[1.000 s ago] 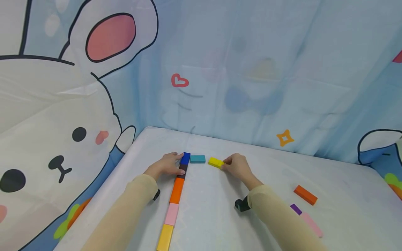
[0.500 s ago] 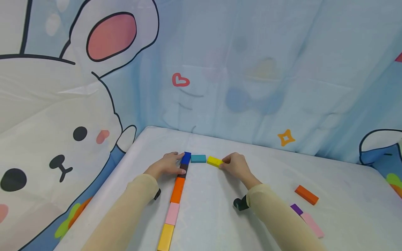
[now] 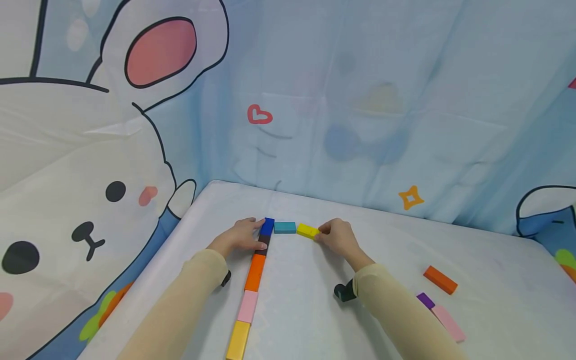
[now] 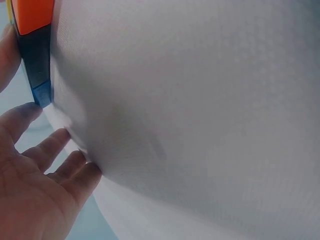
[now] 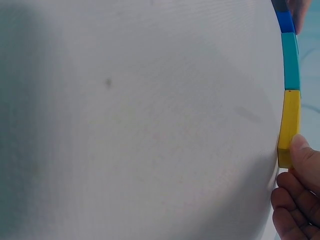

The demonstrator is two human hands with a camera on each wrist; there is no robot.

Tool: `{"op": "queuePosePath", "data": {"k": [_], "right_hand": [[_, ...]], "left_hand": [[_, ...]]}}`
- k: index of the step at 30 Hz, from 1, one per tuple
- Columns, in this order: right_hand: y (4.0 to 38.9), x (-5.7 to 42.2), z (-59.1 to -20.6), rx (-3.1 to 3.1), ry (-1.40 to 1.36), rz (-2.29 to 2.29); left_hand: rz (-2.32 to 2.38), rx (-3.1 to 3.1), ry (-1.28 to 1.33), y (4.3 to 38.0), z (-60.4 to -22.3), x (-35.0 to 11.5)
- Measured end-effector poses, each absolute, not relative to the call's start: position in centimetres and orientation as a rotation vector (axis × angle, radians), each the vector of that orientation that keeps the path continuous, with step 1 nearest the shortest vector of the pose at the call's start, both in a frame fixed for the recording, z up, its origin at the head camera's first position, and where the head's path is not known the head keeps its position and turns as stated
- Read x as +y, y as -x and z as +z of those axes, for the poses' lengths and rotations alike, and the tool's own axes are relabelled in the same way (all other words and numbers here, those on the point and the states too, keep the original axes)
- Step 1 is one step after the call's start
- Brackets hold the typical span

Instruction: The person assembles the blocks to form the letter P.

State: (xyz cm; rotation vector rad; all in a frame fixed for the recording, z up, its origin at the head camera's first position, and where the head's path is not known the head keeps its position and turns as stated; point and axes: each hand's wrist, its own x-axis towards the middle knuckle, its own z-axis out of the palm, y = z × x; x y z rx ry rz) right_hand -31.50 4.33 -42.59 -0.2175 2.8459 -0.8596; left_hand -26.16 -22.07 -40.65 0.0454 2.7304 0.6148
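A line of coloured blocks runs up the table, topped by a black block (image 3: 264,245) and a blue block (image 3: 267,226). My left hand (image 3: 241,235) lies along its left side, fingers fairly straight; the index fingertip touches the blue block and the thumb the black one. A teal block (image 3: 285,228) extends rightward from the blue block. My right hand (image 3: 338,239) pinches the right end of a yellow block (image 5: 289,122), whose left end meets the teal block. In the head view the yellow block slants slightly down to the right.
An orange block (image 3: 254,273), a pink block (image 3: 247,306) and a golden-yellow block (image 3: 238,340) continue the line toward me. At right lie another orange block (image 3: 440,279), a purple block (image 3: 425,300) and a pink block (image 3: 448,323). A printed curtain (image 3: 360,100) hangs behind the table.
My right hand has slid the yellow block left, closing the gap to the teal block. The left hand has stayed at the blue and black blocks.
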Motion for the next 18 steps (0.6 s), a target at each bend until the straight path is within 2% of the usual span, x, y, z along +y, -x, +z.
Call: {"op": "queuePosePath", "data": {"k": [18], "right_hand": [[31.75,4.36,-42.67,2.832,0.22,-0.873]], "left_hand": [[0.601,2.73,-0.052,26.2,-40.69,-22.07]]}}
